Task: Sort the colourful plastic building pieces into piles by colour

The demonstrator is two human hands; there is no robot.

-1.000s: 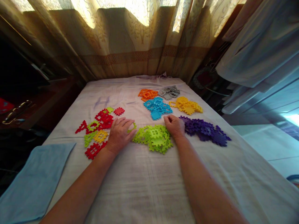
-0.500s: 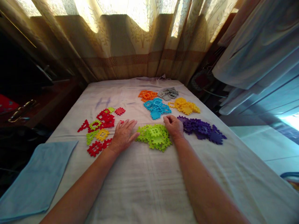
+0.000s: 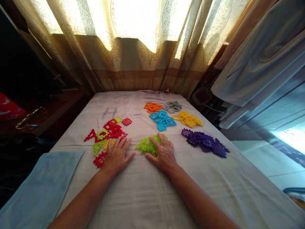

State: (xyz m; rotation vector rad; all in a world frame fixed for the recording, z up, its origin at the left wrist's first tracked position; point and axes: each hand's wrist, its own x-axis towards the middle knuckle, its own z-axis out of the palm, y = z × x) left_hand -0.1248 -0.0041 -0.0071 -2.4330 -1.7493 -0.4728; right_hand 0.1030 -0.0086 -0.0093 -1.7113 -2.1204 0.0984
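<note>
My left hand lies flat with its fingers spread, over the near right side of a mixed group of pieces. Around it show red interlocking plastic pieces, a yellow piece partly under the fingers, and a few lime green pieces. My right hand rests on the right part of a lime green pile of interlocking pieces, fingers apart, hiding much of it. A single red piece lies beyond my left hand.
Right of my right hand lies a purple pile. Farther back are blue, yellow, orange and grey piles. A light blue cloth covers the left edge of the sheet-covered surface. Curtains hang behind.
My right hand has moved from the lime pile's right edge onto it, its curled fingers now spread. My left hand has shifted left and nearer, over the mixed pieces. The view has tilted up.
</note>
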